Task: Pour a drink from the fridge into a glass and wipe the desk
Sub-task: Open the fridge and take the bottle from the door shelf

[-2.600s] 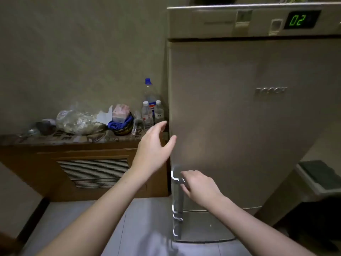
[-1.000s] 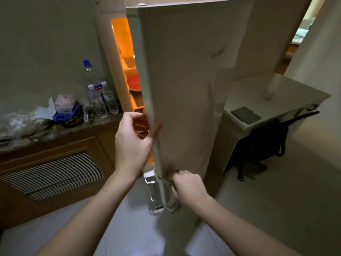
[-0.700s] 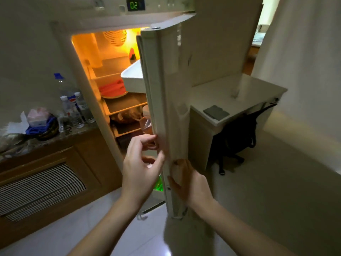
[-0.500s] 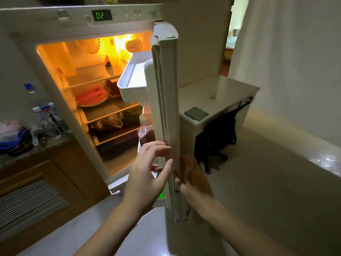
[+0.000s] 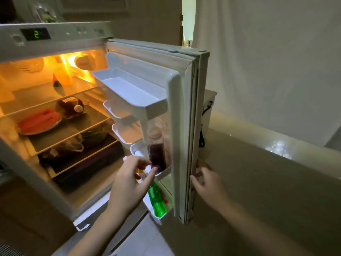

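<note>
The fridge door (image 5: 184, 126) stands wide open and its edge faces me. On a door shelf (image 5: 163, 172) stands a clear bottle of dark drink (image 5: 156, 150). Below it in the lowest door shelf lies a green bottle (image 5: 156, 202). My left hand (image 5: 129, 185) reaches in beside the dark bottle's base, fingers loosely curled, holding nothing. My right hand (image 5: 210, 187) is on the outer side of the door, with its fingers curled against the door's edge. No glass is in view.
The lit fridge interior holds a plate of red slices (image 5: 38, 121), bagged food (image 5: 70, 143) and a dark drawer (image 5: 86, 163). The upper door tray (image 5: 129, 89) is white. A corner of the white desk (image 5: 210, 97) shows behind the door. The pale floor (image 5: 267, 182) lies to the right.
The door has swung further open, showing its inner shelves and bottles. My left hand has left the door edge and moved in toward the dark bottle. My right hand stays at the door's outer side.
</note>
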